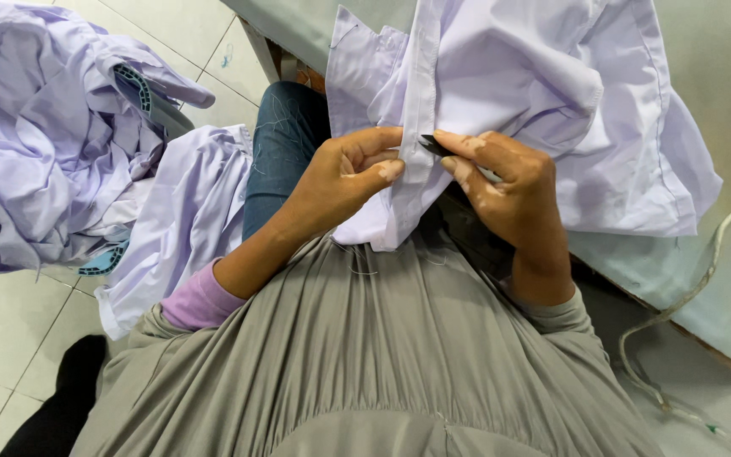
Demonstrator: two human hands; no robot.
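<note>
Left hand (350,173) pinched on the shirt (501,93) placket, over the lap. Right hand (505,182) clamped on small dark snips (433,144) — tips at the seam. Heaped shirts (44,127) on the floor (no bin) — well apart.

One shirt (543,93) in hand, one snipper (433,145), one shirt heap (44,127).

Both hands (433,182) on lilac shirt (543,93)
</note>
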